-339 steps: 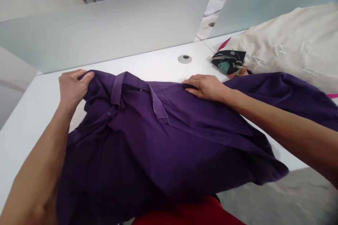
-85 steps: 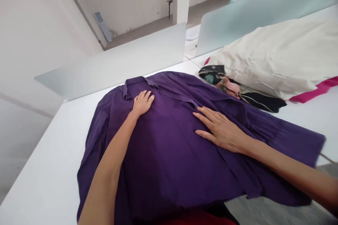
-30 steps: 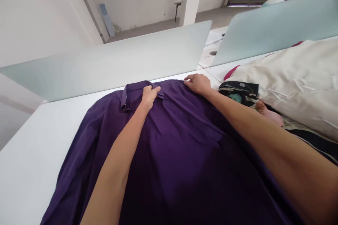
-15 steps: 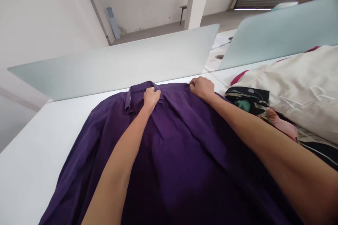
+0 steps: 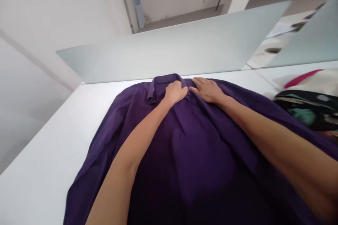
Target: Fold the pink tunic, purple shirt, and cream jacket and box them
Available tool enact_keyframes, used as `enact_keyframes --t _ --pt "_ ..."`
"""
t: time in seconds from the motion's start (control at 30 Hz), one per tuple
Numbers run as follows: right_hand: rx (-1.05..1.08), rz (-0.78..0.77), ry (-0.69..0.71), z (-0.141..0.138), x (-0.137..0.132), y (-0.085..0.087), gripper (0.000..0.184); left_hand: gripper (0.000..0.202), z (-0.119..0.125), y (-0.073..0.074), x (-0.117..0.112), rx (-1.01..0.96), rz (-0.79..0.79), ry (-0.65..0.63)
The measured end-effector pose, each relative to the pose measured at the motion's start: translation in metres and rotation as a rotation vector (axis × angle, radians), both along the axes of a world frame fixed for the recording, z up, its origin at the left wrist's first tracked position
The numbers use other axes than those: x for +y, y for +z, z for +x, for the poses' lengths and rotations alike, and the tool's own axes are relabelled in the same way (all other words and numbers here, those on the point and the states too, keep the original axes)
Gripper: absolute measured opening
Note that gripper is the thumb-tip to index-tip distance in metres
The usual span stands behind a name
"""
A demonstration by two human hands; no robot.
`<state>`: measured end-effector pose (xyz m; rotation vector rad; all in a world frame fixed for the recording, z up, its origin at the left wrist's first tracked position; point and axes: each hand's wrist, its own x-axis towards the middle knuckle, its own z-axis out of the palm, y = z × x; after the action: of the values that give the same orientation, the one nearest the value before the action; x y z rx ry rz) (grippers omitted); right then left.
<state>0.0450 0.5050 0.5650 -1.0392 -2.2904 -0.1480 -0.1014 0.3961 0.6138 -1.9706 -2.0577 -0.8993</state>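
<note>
A dark purple collared shirt (image 5: 200, 147) lies spread across the white table (image 5: 39, 168), collar toward the far edge. My left hand (image 5: 175, 92) rests just below the collar (image 5: 163, 81) with its fingers curled on the cloth. Beside it, my right hand (image 5: 208, 89) lies on the shirt with its fingers stretched toward the left hand, almost touching it. Both forearms reach across the shirt's front.
A frosted glass divider (image 5: 169, 54) stands along the table's far edge, a second one (image 5: 311, 47) at the right. A dark patterned cloth (image 5: 308, 110) and a pink and cream fabric (image 5: 314, 77) lie at the right edge.
My right hand has slid left from the shirt's shoulder to the collar area and opened out flat. My left hand stays at the collar. The view has swung left.
</note>
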Motion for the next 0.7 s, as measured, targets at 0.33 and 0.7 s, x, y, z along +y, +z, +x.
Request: enact_keyframes --t 0.33,0.7 --pt "0.034 0.074 0.022 0.001 -0.021 0.016 0.062 0.028 -0.158 0.048 -0.102 0.142 0.057 0.408" --pt "0.171 -0.31 -0.043 -0.118 -0.114 0.055 0.048 0.028 -0.207 0.005 -0.127 0.177 -0.064 0.57"
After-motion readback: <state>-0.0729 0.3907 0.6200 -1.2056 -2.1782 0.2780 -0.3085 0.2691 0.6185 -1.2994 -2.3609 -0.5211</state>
